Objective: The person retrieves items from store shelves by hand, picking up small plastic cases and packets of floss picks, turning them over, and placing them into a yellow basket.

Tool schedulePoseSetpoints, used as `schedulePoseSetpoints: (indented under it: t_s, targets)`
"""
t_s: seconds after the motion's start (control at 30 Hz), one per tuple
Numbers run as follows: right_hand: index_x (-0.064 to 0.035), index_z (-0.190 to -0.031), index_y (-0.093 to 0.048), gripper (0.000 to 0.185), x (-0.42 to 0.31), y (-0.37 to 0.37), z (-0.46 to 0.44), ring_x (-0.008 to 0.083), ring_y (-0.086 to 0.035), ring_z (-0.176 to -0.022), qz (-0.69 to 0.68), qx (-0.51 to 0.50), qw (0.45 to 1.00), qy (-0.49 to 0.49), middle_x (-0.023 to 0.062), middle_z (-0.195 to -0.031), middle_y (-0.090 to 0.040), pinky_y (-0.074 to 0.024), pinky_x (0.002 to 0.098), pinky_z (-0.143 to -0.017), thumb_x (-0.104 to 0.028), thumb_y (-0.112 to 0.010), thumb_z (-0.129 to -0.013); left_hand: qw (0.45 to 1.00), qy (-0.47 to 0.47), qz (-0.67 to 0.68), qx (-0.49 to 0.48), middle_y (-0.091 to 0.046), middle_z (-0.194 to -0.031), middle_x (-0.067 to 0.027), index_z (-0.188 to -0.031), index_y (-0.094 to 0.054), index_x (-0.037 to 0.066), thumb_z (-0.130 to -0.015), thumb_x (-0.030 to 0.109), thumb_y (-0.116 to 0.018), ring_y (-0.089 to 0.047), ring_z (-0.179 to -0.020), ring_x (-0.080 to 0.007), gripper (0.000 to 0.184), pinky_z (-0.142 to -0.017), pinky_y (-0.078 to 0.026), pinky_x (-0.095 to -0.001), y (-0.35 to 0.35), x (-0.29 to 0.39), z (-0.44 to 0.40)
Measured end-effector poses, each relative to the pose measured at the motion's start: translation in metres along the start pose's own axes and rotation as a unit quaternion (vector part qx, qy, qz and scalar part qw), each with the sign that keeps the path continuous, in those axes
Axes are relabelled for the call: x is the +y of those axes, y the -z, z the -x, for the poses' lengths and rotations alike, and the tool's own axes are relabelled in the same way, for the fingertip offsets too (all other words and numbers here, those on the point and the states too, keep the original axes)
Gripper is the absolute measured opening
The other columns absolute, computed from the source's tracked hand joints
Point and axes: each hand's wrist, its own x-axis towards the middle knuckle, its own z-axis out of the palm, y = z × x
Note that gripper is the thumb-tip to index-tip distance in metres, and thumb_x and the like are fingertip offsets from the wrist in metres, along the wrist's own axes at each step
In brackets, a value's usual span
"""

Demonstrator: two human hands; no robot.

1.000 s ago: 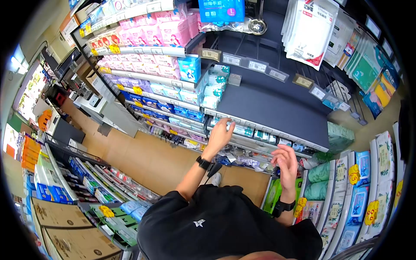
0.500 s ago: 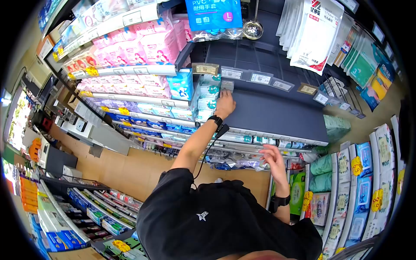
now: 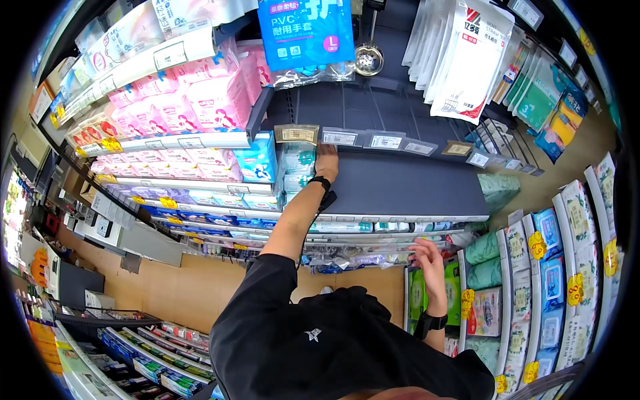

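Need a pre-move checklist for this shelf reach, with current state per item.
1. Left hand alongside the teal-and-white packs: ok.
2. Left hand's hold: cannot tell; its far end goes out of sight under the price labels.
3. Clear headroom over the left hand: not ok; labels hang right above it.
4. Right hand free: ok, loosely curled with nothing seen in it.
5. Hanging ladle away from both hands: ok.

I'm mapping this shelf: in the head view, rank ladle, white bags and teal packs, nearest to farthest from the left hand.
1. Teal packs: just left of the left hand.
2. Ladle: above, slightly right.
3. White bags: farther right, above.
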Motion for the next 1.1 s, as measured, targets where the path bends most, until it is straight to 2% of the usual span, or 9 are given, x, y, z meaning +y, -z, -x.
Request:
schedulePoseSetpoints:
  t_s: [0.1,0.27,0.37,0.57,0.67,0.77,0.93,1.07,1.1]
  targets:
    - [-0.0053,-0.126,-0.059,0.026,-0.001,-0.008,0.000,0.0123,-0.065,-0.089,-0.007,0.004,1.000,-0.008,0.0065,-0.111,-0.072,-0.0485,0.0253,-0.076,-0.011,-0.055,-0.101,0.997,-0.027,-0.053,0.052,-0.060,-0.127,-0.0238,-0.123,-0.059,-0.005,-0.085,0.011,-0.066,-0.050,-0.129,-0.0407,0.042,-0.106,-0.044,-0.0406,0.011,0.000,0.001]
    - [-0.0040,-0.126,-0.059,0.027,-0.001,-0.016,-0.008,0.0122,-0.064,-0.089,0.018,-0.003,1.000,-0.009,0.0064,-0.111,-0.071,-0.0486,0.0246,-0.076,-0.013,-0.054,-0.101,0.998,-0.034,0.011,0.049,-0.065,-0.119,-0.0203,-0.116,-0.064,0.000,-0.087,0.011,-0.062,-0.057,-0.117,-0.0372,0.032,-0.102,-0.046,-0.0416,0.005,-0.009,-0.005]
    - [-0.0039,-0.126,-0.060,0.027,-0.001,-0.019,-0.015,0.0122,-0.064,-0.089,0.007,-0.013,1.000,-0.008,0.0062,-0.110,-0.072,-0.0482,0.0244,-0.076,-0.013,-0.055,-0.101,0.989,-0.073,0.024,0.124,-0.065,-0.120,-0.0215,-0.115,-0.066,0.000,-0.085,0.006,-0.061,-0.059,-0.115,-0.0358,0.031,-0.101,-0.046,-0.0435,0.006,-0.018,-0.006]
    - [-0.0043,-0.125,-0.059,0.025,0.005,-0.021,-0.026,0.0126,-0.065,-0.088,0.022,-0.028,0.999,0.000,0.0069,-0.110,-0.071,-0.0483,0.0254,-0.075,-0.009,-0.054,-0.101,0.980,-0.074,0.136,0.126,-0.064,-0.118,-0.0243,-0.118,-0.063,-0.004,-0.085,-0.001,-0.053,-0.059,-0.114,-0.0406,0.035,-0.111,-0.038,-0.0473,0.009,-0.024,0.002]
    - [-0.0044,-0.125,-0.059,0.025,0.004,-0.026,-0.031,0.0123,-0.065,-0.088,0.019,-0.050,0.999,0.003,0.0066,-0.109,-0.071,-0.0484,0.0256,-0.075,-0.008,-0.054,-0.101,0.977,-0.119,0.133,0.119,-0.063,-0.121,-0.0244,-0.121,-0.060,-0.005,-0.082,0.002,-0.063,-0.056,-0.118,-0.0422,0.040,-0.110,-0.039,-0.0471,0.055,-0.012,0.026]
    - [-0.0044,-0.125,-0.059,0.025,0.009,-0.030,-0.039,0.0124,-0.064,-0.087,0.020,-0.058,0.998,0.009,0.0066,-0.109,-0.071,-0.0484,0.0259,-0.075,-0.009,-0.054,-0.101,0.965,-0.059,0.244,0.083,-0.057,-0.129,-0.0183,-0.129,-0.052,-0.002,-0.064,0.013,-0.087,-0.049,-0.125,-0.0385,0.075,-0.107,-0.038,-0.0497,0.080,0.001,0.047]
    - [-0.0029,-0.124,-0.058,0.025,0.009,-0.030,-0.044,0.0121,-0.064,-0.086,0.013,-0.066,0.997,0.033,0.0060,-0.108,-0.072,-0.0483,0.0257,-0.074,-0.007,-0.055,-0.099,0.919,-0.090,0.372,0.094,-0.055,-0.123,-0.0126,-0.142,-0.042,0.004,-0.069,0.010,-0.083,-0.050,-0.112,-0.0350,0.084,-0.102,-0.038,-0.0439,0.142,0.011,0.111]
    - [-0.0025,-0.130,-0.056,0.032,-0.015,-0.039,-0.045,0.0140,-0.063,-0.101,-0.002,-0.069,0.993,0.097,0.0087,-0.120,-0.068,-0.0492,0.0268,-0.082,-0.007,-0.056,-0.098,0.907,-0.118,0.396,0.087,-0.055,-0.121,-0.0102,-0.142,-0.042,0.004,-0.071,0.009,-0.081,-0.050,-0.106,-0.0296,0.082,-0.098,-0.038,-0.0416,0.189,0.021,0.159]
    - [-0.0026,-0.136,-0.052,0.040,-0.022,-0.041,-0.045,0.0182,-0.058,-0.119,-0.007,-0.094,0.991,0.099,0.0113,-0.135,-0.060,-0.0486,0.0298,-0.092,-0.008,-0.058,-0.097,0.901,-0.129,0.403,0.089,-0.055,-0.120,-0.0110,-0.142,-0.042,0.003,-0.071,0.009,-0.081,-0.049,-0.107,-0.0309,0.081,-0.097,-0.037,-0.0423,0.200,0.023,0.171]
